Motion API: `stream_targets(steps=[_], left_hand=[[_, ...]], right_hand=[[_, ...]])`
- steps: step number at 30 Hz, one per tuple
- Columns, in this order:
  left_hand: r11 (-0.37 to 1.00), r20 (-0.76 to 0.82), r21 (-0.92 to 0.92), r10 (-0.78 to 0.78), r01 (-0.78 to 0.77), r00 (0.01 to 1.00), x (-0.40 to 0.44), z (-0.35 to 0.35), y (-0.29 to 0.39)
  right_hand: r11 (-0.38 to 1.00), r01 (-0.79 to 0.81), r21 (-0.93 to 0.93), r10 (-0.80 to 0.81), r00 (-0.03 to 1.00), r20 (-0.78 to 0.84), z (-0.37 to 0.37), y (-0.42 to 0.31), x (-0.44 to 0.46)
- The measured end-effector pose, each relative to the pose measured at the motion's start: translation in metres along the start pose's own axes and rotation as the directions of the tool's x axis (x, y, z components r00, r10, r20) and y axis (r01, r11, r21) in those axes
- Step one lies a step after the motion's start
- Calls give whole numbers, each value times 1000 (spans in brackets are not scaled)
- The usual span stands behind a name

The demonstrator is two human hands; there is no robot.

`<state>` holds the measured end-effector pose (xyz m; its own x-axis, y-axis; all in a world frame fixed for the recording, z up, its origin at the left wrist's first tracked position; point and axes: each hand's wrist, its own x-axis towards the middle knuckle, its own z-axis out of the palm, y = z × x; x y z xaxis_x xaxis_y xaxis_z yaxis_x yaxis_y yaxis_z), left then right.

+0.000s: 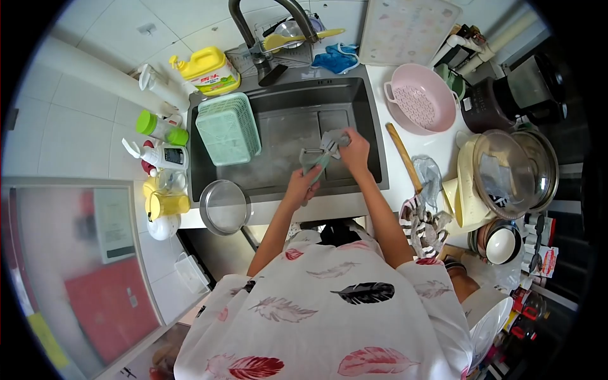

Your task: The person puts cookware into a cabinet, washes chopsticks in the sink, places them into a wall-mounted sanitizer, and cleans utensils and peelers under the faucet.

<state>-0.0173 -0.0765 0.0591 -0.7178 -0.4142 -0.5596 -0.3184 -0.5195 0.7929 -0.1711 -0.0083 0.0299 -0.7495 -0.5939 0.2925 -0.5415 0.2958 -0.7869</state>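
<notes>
Over the front right part of the dark sink (pixel 285 183), both my hands are close together. My left hand (pixel 300 187) is closed around a tool with a pale green handle (pixel 318 166) and a grey, frame-like head; its exact kind is too small to make out. My right hand (pixel 354 152) pinches a small grey cloth-like piece (pixel 330 140) against the tool's upper end. Part of the tool is hidden by my fingers. To the left in the sink, a mint green plastic basket (pixel 228 130) leans by the wall.
A curved faucet (pixel 259 60) rises behind the sink. A round clear-bottomed dish (pixel 225 208) sits on the front left rim. Bottles, including a yellow jug (pixel 212 69), line the left. To the right are a pink colander (pixel 421 98), a wooden-handled utensil (pixel 404 155) and stacked bowls.
</notes>
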Motion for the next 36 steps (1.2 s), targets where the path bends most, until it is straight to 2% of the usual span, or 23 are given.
stream_targets(steps=[2, 4, 5, 7, 8, 10, 11, 12, 14, 15, 16, 17, 18, 20, 21, 23, 25, 27, 29, 30, 32, 35, 36], left_hand=[[1000, 7, -2, 7, -7, 1000, 1, -2, 1], [979, -94, 203, 42, -23, 995, 6, -5, -2], [980, -100, 198, 41, -21, 994, 9, -9, -7], [752, -167, 630, 375, -193, 912, 18, -19, -12], [751, -168, 632, 376, -193, 911, 17, -20, -12], [502, -139, 836, 586, -223, 799, 13, -20, -11], [503, -138, 835, 585, -224, 799, 13, -19, -10], [461, -118, 851, 635, -252, 764, 12, -18, -10], [418, -98, 866, 682, -276, 725, 13, -18, -12], [513, -114, 796, 647, -320, 754, 15, -19, -16], [602, -125, 715, 610, -356, 782, 16, -20, -19], [602, -124, 715, 610, -356, 783, 13, -19, -15], [613, -127, 739, 534, -279, 836, 10, -18, -11], [617, -134, 761, 452, -200, 882, 4, -15, -5], [569, -128, 804, 449, -172, 885, 3, -15, -4], [516, -123, 844, 446, -143, 886, 3, -16, -5], [430, -54, 865, 590, -257, 806, 4, -18, -10], [473, -42, 826, 594, -307, 803, 6, -19, -12], [513, -32, 782, 600, -354, 799, 7, -20, -12], [621, -51, 697, 541, -358, 839, 8, -19, -12], [719, -59, 600, 478, -352, 876, 7, -15, -9], [733, -17, 587, 435, -343, 900, 6, -7, -7], [657, -4, 629, 538, -416, 843, 7, -4, -11]], right_hand=[[994, -101, 30, 100, 995, 14, -4, 5, 8], [974, 25, 225, 23, 978, -209, -7, 13, 12], [908, -105, 405, 183, 970, -158, -13, 13, 12], [566, -329, 756, 432, 899, 67, -17, 18, 14], [565, -328, 757, 432, 900, 68, -20, 12, 13], [407, -469, 784, 455, 848, 271, -31, -4, 8], [235, -454, 859, 386, 855, 346, -30, -5, 8], [236, -455, 859, 387, 855, 346, -31, -6, 8], [-136, -535, 834, 350, 761, 546, -33, -11, 8], [-138, -535, 833, 350, 761, 547, -30, -10, 6], [-7, -500, 866, 363, 805, 468, -25, -8, 3], [125, -456, 881, 365, 847, 387, -23, -12, 3], [125, -456, 881, 365, 847, 386, -23, -15, 2], [298, -353, 887, 358, 903, 239, -23, -21, 3], [297, -355, 886, 357, 902, 241, -23, -20, 3], [572, -407, 712, 383, 900, 208, -22, -19, 5], [637, -422, 645, 393, 898, 200, -23, -23, 5], [695, -435, 572, 402, 895, 192, -24, -29, 5], [935, -212, 285, 227, 974, -19, -23, -33, 5], [935, -212, 286, 227, 974, -19, -21, -35, 5], [985, 173, 26, -171, 983, -61, -16, -38, 6], [955, 289, 67, -288, 957, -27, -2, -38, 3], [955, 290, 66, -288, 957, -28, 2, -37, 3]])
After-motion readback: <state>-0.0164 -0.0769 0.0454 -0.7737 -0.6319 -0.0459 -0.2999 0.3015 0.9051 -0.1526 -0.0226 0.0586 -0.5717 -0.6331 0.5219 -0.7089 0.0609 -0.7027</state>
